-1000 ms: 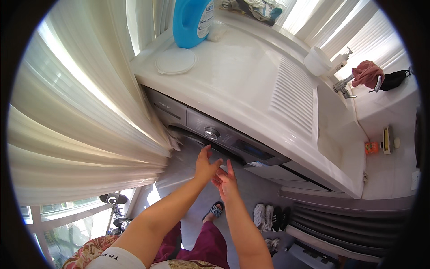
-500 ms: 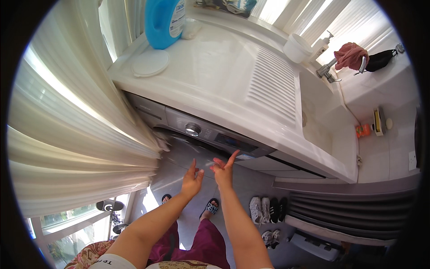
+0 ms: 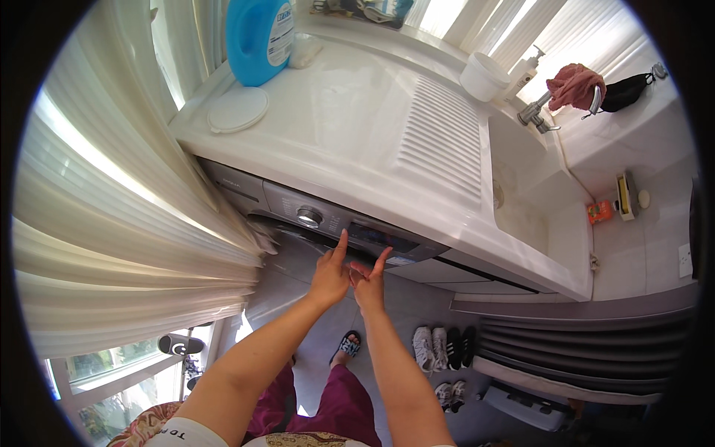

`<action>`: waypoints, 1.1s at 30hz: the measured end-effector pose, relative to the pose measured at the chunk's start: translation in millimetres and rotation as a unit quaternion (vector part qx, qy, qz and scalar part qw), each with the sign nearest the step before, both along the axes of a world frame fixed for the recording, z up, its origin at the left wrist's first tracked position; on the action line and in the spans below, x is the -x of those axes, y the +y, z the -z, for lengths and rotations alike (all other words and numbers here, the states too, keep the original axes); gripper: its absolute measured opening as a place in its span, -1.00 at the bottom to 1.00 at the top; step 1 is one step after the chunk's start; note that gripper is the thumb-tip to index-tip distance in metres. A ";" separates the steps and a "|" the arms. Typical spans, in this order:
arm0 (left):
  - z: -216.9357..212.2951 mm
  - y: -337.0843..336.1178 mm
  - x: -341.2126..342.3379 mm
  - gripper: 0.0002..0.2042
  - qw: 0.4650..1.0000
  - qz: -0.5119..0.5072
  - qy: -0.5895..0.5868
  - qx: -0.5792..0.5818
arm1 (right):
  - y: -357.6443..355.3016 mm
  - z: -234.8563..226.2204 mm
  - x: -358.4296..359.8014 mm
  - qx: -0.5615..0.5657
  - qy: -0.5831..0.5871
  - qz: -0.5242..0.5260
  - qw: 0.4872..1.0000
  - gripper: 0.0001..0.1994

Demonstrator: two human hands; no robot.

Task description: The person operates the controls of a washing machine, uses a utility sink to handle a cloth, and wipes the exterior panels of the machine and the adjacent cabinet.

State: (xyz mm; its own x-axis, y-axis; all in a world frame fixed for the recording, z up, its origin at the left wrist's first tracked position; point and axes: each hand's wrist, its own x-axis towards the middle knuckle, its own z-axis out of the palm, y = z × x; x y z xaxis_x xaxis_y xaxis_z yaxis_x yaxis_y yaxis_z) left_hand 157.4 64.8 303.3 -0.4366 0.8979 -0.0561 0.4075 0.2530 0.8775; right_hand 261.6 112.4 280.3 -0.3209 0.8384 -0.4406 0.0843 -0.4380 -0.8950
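Both hands empty, touching each other; left hand [image 3: 330, 274] and right hand [image 3: 369, 281] each point 1 finger at washer panel [image 3: 350, 227], right of dial [image 3: 309, 217].

A blue detergent jug [image 3: 257, 41] with a pale rectangular label [image 3: 281, 30] stands at the far left of the white countertop. A white pump bottle [image 3: 523, 74] stands far right by the tap. On the washing machine's front panel, a dark rectangular display [image 3: 378, 238] sits right of the dial.

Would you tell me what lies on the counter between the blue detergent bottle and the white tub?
In the head view, only bare white counter lies between the blue detergent bottle and the white tub.
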 end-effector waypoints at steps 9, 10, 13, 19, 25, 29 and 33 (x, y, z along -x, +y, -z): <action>5.3 2.1 -1.0 -0.18 0.997 0.015 0.041 0.063 | 1.1 -4.0 2.7 -0.005 -0.030 -0.009 1.000 0.00; 6.0 1.8 -1.5 -0.19 0.997 0.015 0.040 0.065 | 1.2 -4.7 3.3 -0.009 -0.040 -0.012 0.999 0.00; 10.5 -0.1 -2.0 -0.18 0.997 0.015 0.043 0.059 | 0.3 -8.7 6.0 -0.018 -0.050 -0.013 0.998 0.00; 14.1 -1.5 -3.2 -0.20 0.998 0.014 0.034 0.051 | 2.0 -1.1 3.7 -0.018 -0.045 -0.018 0.999 0.01; 7.7 0.5 -3.8 -0.22 0.997 0.012 0.031 0.066 | 1.6 -4.6 4.9 -0.021 -0.045 -0.014 0.999 0.00; 13.1 0.6 -3.4 -0.23 0.998 0.010 0.034 0.050 | 1.6 -1.4 5.3 -0.024 -0.044 -0.010 0.999 0.00; 14.6 0.0 -2.5 -0.22 0.999 0.012 0.035 0.038 | 2.8 4.1 5.0 -0.021 -0.027 -0.008 0.999 -0.01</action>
